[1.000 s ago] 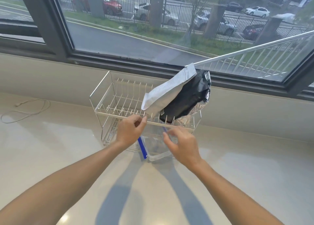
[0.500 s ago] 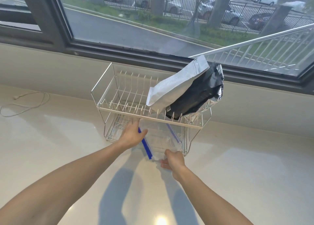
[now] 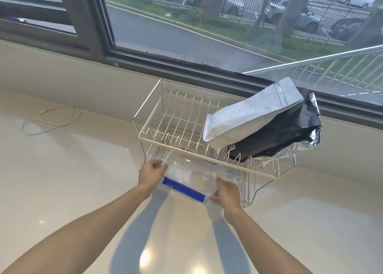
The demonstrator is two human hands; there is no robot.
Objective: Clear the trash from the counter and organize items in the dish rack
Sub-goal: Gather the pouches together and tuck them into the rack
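Observation:
A two-tier wire dish rack (image 3: 178,116) stands on the pale counter under the window. On its upper tier, at the right, a white pouch (image 3: 248,116) lies tilted on top of a black and silver foil bag (image 3: 290,137). A clear plastic zip bag with a blue strip (image 3: 186,176) sticks out of the lower tier toward me. My left hand (image 3: 151,173) grips its left edge and my right hand (image 3: 226,190) grips its right corner, both just in front of the rack.
A thin white cable (image 3: 51,118) lies coiled on the counter (image 3: 72,180) at the far left. A low wall and a dark window frame (image 3: 186,66) run right behind the rack. Bare countertop stretches to the left, right and front.
The clear bag has turned so its blue strip now runs across the front. My left hand moved from under the rack's rail to the bag's left edge; my right hand took its right corner.

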